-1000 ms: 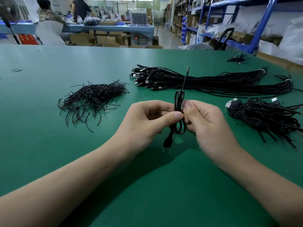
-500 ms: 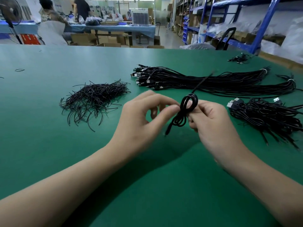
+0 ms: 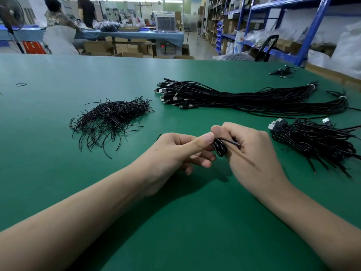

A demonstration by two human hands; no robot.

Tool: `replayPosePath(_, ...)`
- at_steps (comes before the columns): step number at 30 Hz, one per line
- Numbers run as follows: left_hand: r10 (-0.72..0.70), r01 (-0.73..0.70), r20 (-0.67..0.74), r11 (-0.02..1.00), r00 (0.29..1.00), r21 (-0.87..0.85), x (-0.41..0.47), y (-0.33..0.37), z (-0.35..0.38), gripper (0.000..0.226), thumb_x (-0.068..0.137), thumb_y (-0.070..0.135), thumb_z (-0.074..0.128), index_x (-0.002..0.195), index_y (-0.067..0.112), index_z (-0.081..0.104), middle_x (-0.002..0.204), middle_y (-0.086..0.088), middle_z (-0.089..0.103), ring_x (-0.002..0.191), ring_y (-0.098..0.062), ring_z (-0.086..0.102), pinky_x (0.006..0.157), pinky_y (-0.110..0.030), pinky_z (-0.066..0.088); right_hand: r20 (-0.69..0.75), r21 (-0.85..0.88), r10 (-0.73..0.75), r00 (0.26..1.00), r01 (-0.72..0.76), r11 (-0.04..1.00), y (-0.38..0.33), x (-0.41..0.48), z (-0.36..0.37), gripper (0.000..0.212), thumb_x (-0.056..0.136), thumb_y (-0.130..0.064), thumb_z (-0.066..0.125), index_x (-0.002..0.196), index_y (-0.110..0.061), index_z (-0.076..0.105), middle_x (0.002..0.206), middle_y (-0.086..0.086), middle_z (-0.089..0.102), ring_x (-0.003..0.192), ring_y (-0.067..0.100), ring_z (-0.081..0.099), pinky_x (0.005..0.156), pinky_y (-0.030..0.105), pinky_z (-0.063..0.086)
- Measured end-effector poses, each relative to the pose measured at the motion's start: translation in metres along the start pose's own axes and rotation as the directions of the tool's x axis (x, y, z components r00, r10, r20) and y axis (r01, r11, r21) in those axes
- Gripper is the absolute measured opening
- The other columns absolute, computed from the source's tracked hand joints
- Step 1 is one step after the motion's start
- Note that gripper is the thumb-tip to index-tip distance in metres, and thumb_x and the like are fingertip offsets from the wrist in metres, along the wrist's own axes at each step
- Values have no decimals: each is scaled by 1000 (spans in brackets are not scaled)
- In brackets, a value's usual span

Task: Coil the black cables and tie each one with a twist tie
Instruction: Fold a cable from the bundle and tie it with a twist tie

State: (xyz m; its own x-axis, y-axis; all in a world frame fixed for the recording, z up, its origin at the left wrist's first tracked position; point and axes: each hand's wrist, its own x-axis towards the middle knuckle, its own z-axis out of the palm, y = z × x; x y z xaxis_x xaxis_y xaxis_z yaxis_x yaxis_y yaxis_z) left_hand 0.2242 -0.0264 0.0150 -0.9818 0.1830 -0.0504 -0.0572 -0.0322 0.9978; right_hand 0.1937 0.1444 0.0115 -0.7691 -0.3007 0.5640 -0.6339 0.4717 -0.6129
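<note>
our left hand point(image 3: 175, 151) and right hand point(image 3: 252, 153) are bare, like both forearms to the frame edge; nails short and plain.

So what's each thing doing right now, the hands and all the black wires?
small black coiled cable: wound up, held between both hands.
left hand: pinches the coil.
right hand: grips the coil.
pile of thin black twist ties: loose, untouched.
bundle of long black cables: straight, uncoiled.
heap of black coiled cables: lying on green table.
</note>
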Motion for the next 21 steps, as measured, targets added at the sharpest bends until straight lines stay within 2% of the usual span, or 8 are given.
replayPosePath(2,-47,48,17,997,999,-64,0,2,0,44,78,61,75,80,17,77,85,-9,76,67,-10,69,46,-16,43,-21,-96,-58,998,56,994,-1,0,-1,50,103,-44,46,65,-12,45,50,3,37,51,29,36,50,44,34)
replayPosePath(4,-98,99,18,990,995,-100,0,4,0,49,71,64,71,78,15,75,83,-10,75,66,-11,69,46,-17,45,-16,-207,-123,992,117,971,-6,0,-2,48,102,-43,45,66,-12,47,48,0,37,48,32,39,48,46,37)
replayPosePath(7,-101,104,51,992,994,-71,0,4,0,43,67,61,69,68,19,77,78,-5,73,65,-8,68,48,-16,45,-12,-223,-147,989,141,965,-8,-1,-3,47,102,-40,44,66,-11,48,47,-1,37,46,32,40,48,47,38)
replayPosePath(9,-51,55,64,997,997,-56,-2,4,2,37,67,56,72,71,19,77,78,-3,73,65,-7,67,50,-16,45,-16,-167,-128,992,123,978,-9,-1,-3,47,103,-38,45,64,-11,45,46,-1,38,45,30,41,48,45,36)
replayPosePath(11,26,-26,3,1000,1000,5,-3,5,4,33,68,52,74,76,20,77,82,-5,74,67,-8,67,56,-20,46,-34,-72,-77,996,74,995,-8,0,-3,49,105,-34,49,63,-9,42,48,1,36,47,25,37,49,44,32)
replayPosePath(15,188,-177,-84,977,979,123,-3,5,6,22,72,43,75,75,21,76,78,-3,76,69,-7,67,59,-19,46,-27,123,32,999,-28,992,-5,2,-1,53,106,-37,49,67,0,46,60,20,43,59,33,37,54,50,33)
replayPosePath(19,333,-308,-109,931,937,195,-3,5,8,17,78,31,78,77,15,73,70,1,73,65,-5,64,58,-13,45,65,314,132,989,-146,938,-4,6,3,63,99,-47,45,87,14,55,73,35,49,62,39,45,65,60,41)
replayPosePath(21,392,-356,-125,903,911,238,-3,4,8,12,82,23,80,78,14,74,72,0,74,67,-7,66,63,-18,49,73,413,173,982,-187,891,-6,7,4,57,103,-43,47,84,10,59,68,30,43,60,37,43,61,52,40)
